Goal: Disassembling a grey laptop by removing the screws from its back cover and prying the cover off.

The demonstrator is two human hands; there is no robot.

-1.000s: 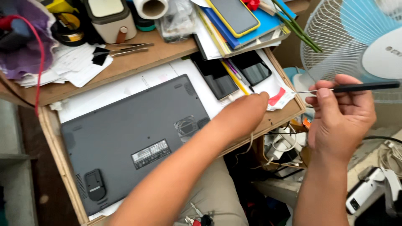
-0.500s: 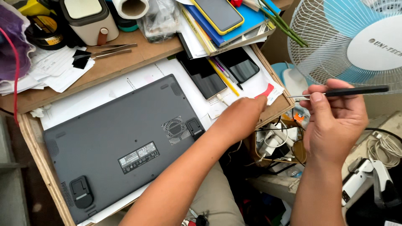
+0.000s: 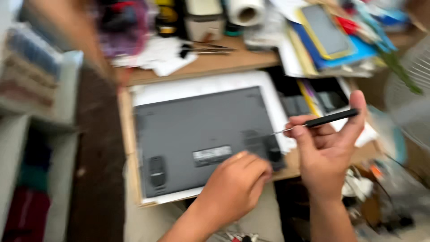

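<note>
A grey laptop (image 3: 201,134) lies bottom side up on a white sheet on a wooden desk (image 3: 210,65). My left hand (image 3: 235,186) rests with curled fingers on the laptop's near right corner. My right hand (image 3: 329,150) holds a thin black screwdriver (image 3: 329,118) level, its metal tip pointing left over the laptop's right edge. The whole view is blurred by motion.
The back of the desk is crowded: a paper roll (image 3: 244,9), a phone in a yellow case (image 3: 324,29) on blue folders, tweezers, papers, dark parts beside the laptop. A fan (image 3: 412,89) stands at the right, shelves (image 3: 36,89) at the left.
The view has swung left. My left hand has slid from the desk's right edge onto the laptop's near right corner. My right hand has brought the screwdriver in over the laptop.
</note>
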